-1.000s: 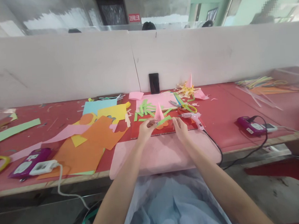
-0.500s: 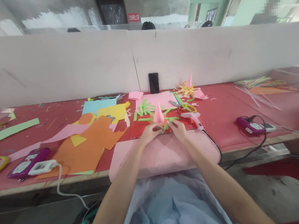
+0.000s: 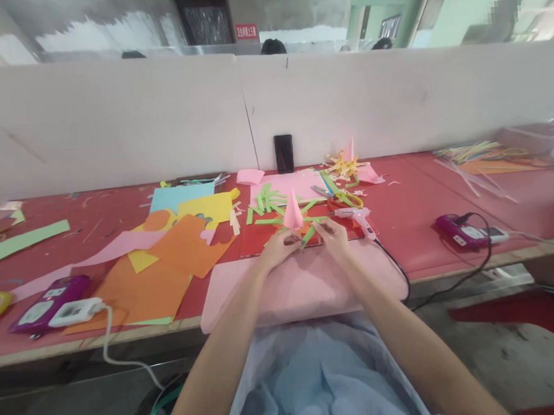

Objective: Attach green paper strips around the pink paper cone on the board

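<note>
A pink paper cone (image 3: 293,212) stands upright on the red mat (image 3: 255,239), with green paper strips spread out from around its base. Just left of the base is my left hand (image 3: 280,248), its fingers curled; what lies between its fingertips is hidden. My right hand (image 3: 333,236) pinches the upper end of a short green paper strip (image 3: 308,236), which slants down toward my left fingertips. Bits of orange paper show beneath the cone. Close to my right hand lie a pink glue gun (image 3: 359,217) and yellow-handled scissors (image 3: 349,197).
Loose green strips (image 3: 267,198) lie on pink paper behind the cone. Orange sheets (image 3: 135,287) and a purple power box (image 3: 51,305) are at left, another purple box (image 3: 461,231) at right. A phone (image 3: 284,154) leans on the white partition (image 3: 157,121). A finished-looking cone piece (image 3: 348,155) stands behind.
My right hand has shifted slightly right, and more of the green strip shows between my hands. My left hand stays by the cone's base. The whole view has drifted slightly.
</note>
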Demonstrator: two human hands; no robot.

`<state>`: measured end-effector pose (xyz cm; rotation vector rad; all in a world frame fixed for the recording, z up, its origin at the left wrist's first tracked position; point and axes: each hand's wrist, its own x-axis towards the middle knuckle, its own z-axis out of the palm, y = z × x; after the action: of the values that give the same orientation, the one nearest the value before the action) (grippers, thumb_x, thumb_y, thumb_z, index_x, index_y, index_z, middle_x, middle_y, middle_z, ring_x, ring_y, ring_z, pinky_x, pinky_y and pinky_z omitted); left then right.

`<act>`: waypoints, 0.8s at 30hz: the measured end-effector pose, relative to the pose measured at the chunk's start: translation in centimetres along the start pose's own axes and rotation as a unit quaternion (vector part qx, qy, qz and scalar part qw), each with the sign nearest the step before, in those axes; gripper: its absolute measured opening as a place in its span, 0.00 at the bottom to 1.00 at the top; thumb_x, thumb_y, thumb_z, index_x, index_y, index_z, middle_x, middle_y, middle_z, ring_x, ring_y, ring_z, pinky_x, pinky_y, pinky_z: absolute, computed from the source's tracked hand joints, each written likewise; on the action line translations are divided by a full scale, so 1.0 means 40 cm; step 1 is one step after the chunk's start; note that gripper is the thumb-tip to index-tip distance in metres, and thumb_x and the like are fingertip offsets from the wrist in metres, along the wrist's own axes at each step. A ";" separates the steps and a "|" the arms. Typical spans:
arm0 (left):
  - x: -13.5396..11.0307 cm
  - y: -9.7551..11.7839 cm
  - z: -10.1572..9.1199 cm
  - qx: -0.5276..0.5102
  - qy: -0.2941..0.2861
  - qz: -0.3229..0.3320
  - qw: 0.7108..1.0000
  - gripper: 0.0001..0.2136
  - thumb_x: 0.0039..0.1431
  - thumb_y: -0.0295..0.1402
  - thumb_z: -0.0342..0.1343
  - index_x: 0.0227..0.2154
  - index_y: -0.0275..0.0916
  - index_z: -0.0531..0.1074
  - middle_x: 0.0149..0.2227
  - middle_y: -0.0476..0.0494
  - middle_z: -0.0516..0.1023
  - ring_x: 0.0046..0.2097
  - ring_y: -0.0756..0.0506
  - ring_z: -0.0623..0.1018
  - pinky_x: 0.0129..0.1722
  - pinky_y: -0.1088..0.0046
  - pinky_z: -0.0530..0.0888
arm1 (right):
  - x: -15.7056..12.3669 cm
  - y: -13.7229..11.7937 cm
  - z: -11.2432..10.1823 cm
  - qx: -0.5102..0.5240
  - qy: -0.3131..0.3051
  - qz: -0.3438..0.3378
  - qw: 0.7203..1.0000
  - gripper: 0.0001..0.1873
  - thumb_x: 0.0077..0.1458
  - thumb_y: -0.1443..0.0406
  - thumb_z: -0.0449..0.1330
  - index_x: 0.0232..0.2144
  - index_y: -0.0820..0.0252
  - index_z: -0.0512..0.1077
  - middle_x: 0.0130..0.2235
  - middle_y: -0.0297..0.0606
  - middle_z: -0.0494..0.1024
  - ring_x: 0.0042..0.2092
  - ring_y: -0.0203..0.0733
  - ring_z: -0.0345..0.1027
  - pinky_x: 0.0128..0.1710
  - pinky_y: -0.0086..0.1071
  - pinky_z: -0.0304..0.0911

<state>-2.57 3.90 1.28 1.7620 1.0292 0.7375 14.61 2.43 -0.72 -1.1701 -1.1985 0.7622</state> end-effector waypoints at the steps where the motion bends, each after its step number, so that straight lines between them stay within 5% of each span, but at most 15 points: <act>1: 0.000 0.001 0.000 -0.001 -0.006 0.000 1.000 0.05 0.50 0.34 0.57 0.30 0.39 0.71 0.31 0.48 0.77 0.35 0.47 0.79 0.39 0.71 0.72 | 0.000 0.000 0.000 0.009 0.000 0.005 1.000 0.20 0.47 0.48 0.58 0.21 0.58 0.65 0.19 0.29 0.63 0.20 0.33 0.54 0.22 0.29 0.53; 16: 0.003 -0.009 -0.005 -0.017 0.000 -0.011 1.000 0.07 0.51 0.36 0.55 0.31 0.39 0.69 0.26 0.47 0.77 0.31 0.47 0.77 0.30 0.72 0.71 | 0.008 0.002 -0.004 0.038 0.005 0.054 0.998 0.23 0.44 0.46 0.59 0.31 0.60 0.71 0.19 0.30 0.67 0.18 0.31 0.56 0.17 0.28 0.52; 24: 0.028 -0.028 -0.027 -0.052 0.145 -0.006 0.988 0.05 0.49 0.33 0.56 0.27 0.39 0.68 0.27 0.47 0.79 0.33 0.46 0.79 0.40 0.67 0.73 | 0.010 0.010 -0.008 0.025 0.011 0.057 0.998 0.21 0.44 0.48 0.60 0.30 0.61 0.72 0.27 0.36 0.76 0.20 0.31 0.58 0.19 0.28 0.55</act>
<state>-3.29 5.58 0.71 1.5864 1.1699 1.0432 15.04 2.82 -0.98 -1.2100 -1.0959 0.8589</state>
